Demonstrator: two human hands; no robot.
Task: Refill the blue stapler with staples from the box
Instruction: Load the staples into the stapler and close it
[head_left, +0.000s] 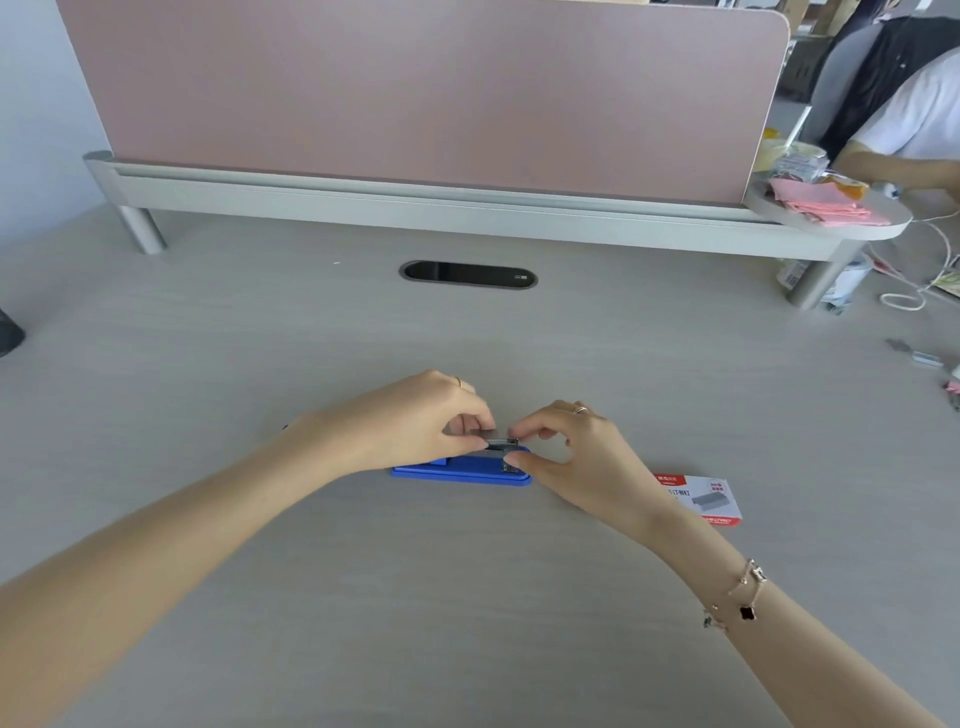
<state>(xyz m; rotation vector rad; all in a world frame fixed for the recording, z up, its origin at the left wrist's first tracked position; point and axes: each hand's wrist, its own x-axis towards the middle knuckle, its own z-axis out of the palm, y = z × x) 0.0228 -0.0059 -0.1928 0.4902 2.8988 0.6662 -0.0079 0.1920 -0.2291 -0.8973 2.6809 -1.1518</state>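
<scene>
The blue stapler (462, 472) lies on the grey desk, its base pointing left to right and its metal magazine exposed at the right end. My left hand (415, 421) covers the stapler's left part, and its fingertips pinch a grey strip of staples (501, 442) above the magazine. From the right, my right hand (566, 447) pinches the same strip's other end with thumb and forefinger. The red and white staple box (701, 500) lies flat just right of my right wrist. How far the strip sits in the magazine is hidden by my fingers.
A pink divider on a grey raised shelf (415, 200) runs along the back. In the desk there is a black cable slot (467, 274). Small metal bits (917, 353) lie at the right edge. Another person's arm (893, 166), pink cloths and cables crowd the far right.
</scene>
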